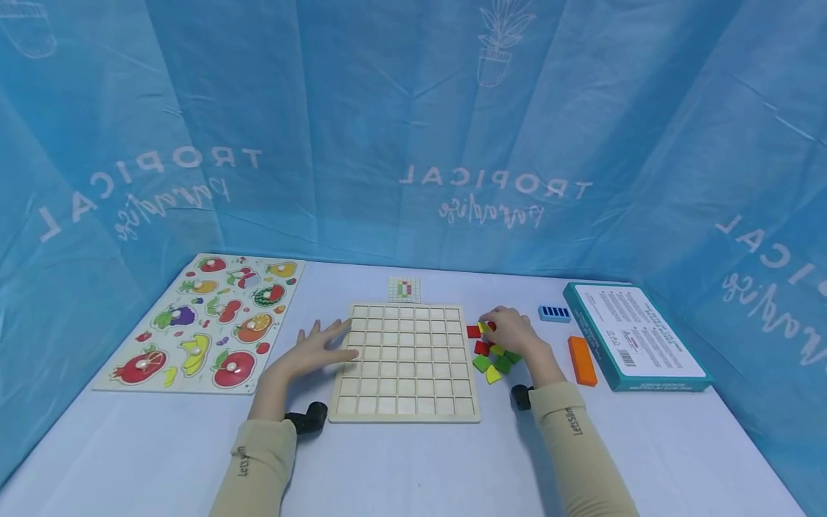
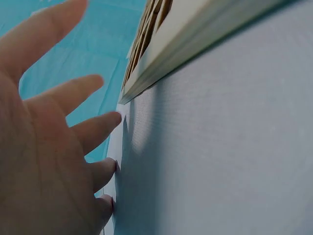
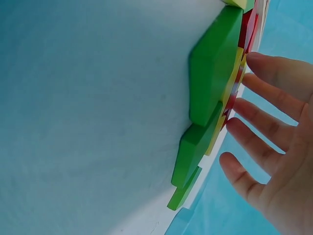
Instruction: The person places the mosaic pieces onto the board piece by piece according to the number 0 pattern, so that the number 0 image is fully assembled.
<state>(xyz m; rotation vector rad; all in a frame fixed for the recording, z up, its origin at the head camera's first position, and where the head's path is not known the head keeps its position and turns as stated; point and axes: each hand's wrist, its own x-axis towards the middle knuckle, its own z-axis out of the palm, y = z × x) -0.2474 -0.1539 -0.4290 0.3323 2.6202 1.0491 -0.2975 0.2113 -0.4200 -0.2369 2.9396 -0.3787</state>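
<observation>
A pale wooden grid board (image 1: 405,370) lies on the table with bare squares. At its left edge, my left hand (image 1: 313,353) has its fingers spread, the thumb and a fingertip at the rim; it holds nothing. In the left wrist view the same hand (image 2: 49,132) is beside the board's side (image 2: 195,36). My right hand (image 1: 517,334) reaches over the far part of a loose group of red, yellow and green tiles right of the board. Its fingers (image 3: 259,122) are apart and loosely bent at the tiles. Nearest that camera stands a green tile (image 3: 215,68); whether a fingertip touches a tile is hard to tell.
A small pattern card (image 1: 404,289) lies behind the board. To the left is a fruit puzzle board (image 1: 213,309). On the right are a blue striped block (image 1: 554,314), an orange bar (image 1: 583,361) and a teal box (image 1: 639,334). Blue curtains (image 1: 413,129) surround the table.
</observation>
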